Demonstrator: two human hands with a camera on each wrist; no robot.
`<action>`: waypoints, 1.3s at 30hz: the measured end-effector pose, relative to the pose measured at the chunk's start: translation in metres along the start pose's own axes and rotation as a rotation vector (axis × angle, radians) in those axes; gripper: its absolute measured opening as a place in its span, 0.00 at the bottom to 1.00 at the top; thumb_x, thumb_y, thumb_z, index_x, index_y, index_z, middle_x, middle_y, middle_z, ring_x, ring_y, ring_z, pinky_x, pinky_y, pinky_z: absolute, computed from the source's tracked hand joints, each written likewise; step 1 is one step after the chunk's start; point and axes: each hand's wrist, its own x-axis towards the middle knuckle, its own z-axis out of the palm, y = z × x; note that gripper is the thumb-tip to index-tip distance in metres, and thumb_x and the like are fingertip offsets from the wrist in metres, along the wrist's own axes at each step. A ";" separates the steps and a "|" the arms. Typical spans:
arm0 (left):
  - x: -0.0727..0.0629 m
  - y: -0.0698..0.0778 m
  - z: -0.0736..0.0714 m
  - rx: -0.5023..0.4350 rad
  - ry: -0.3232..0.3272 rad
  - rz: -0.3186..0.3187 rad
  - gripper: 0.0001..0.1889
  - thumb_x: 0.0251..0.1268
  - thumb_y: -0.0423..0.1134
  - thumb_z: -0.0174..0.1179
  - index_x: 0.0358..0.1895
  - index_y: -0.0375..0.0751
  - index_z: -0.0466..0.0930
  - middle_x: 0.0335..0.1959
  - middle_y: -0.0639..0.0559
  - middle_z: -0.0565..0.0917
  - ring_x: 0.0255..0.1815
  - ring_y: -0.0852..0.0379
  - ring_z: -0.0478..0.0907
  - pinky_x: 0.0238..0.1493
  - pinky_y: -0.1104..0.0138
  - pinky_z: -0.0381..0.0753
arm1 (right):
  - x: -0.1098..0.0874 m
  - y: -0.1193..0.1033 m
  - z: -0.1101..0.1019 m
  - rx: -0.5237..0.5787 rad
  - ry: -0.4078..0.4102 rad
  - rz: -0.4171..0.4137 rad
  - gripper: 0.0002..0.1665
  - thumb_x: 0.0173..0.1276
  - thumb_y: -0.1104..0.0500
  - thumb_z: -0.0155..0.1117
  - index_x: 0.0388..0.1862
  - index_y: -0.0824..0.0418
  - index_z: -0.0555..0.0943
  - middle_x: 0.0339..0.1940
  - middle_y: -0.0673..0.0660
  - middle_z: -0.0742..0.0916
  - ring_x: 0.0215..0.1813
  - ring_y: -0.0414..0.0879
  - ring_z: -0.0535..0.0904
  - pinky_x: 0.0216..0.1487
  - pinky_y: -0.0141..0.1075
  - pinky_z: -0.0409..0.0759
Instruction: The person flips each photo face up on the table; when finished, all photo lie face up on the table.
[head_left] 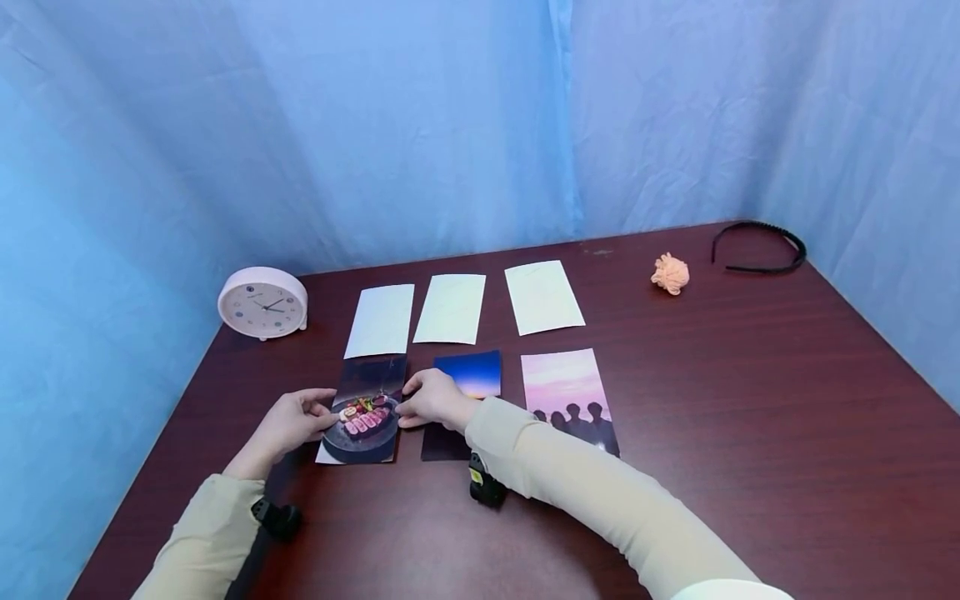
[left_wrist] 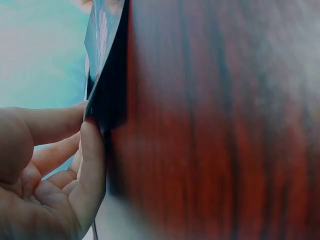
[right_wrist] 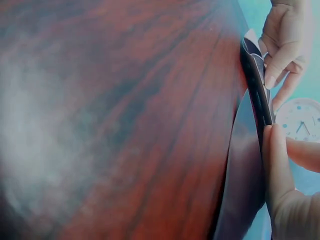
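Observation:
A photo card (head_left: 366,437) of sliced meat on a dark plate is held between both hands. My left hand (head_left: 292,419) pinches its left edge; in the left wrist view, thumb and forefinger close on the dark card (left_wrist: 107,90), which bends above the table. On the opposite side, my right hand (head_left: 437,398) pinches the right edge between thumb and fingers. The right forearm and hand partly cover a blue sunset photo (head_left: 472,371). To its right lies a pink-sky photo (head_left: 558,379) with dark silhouettes of people.
Behind the photos lie three white cards, at left (head_left: 380,321), middle (head_left: 450,308) and right (head_left: 545,297). A white clock (head_left: 262,307) stands at the back left. Farther right are a peach scrunchie (head_left: 670,275) and a black headband (head_left: 772,270). Blue curtains (head_left: 412,125) surround the dark wooden table (head_left: 750,417).

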 end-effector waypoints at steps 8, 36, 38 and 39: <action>0.000 0.001 0.000 0.003 0.005 -0.009 0.25 0.63 0.28 0.58 0.62 0.23 0.66 0.30 0.43 0.81 0.27 0.59 0.77 0.39 0.58 0.84 | 0.000 0.000 -0.004 -0.032 -0.010 -0.007 0.21 0.61 0.73 0.63 0.54 0.75 0.74 0.35 0.65 0.84 0.25 0.45 0.85 0.33 0.34 0.84; -0.004 0.035 -0.003 0.059 0.197 0.173 0.19 0.66 0.35 0.57 0.56 0.27 0.73 0.41 0.35 0.80 0.37 0.48 0.80 0.40 0.60 0.83 | -0.029 -0.021 -0.064 -0.045 -0.091 -0.144 0.19 0.63 0.69 0.62 0.52 0.73 0.73 0.31 0.62 0.84 0.31 0.48 0.85 0.41 0.39 0.84; -0.002 0.045 0.001 0.051 0.220 0.202 0.19 0.66 0.35 0.57 0.57 0.28 0.73 0.42 0.35 0.80 0.38 0.48 0.80 0.39 0.63 0.82 | -0.031 -0.021 -0.073 -0.075 -0.077 -0.155 0.20 0.63 0.69 0.63 0.53 0.73 0.73 0.29 0.59 0.83 0.31 0.48 0.85 0.41 0.39 0.84; -0.001 0.050 0.003 0.042 0.229 0.221 0.19 0.66 0.35 0.58 0.56 0.27 0.74 0.42 0.34 0.80 0.39 0.47 0.80 0.39 0.64 0.81 | -0.032 -0.021 -0.077 -0.089 -0.070 -0.165 0.20 0.63 0.68 0.63 0.53 0.73 0.73 0.29 0.58 0.82 0.32 0.49 0.85 0.41 0.40 0.84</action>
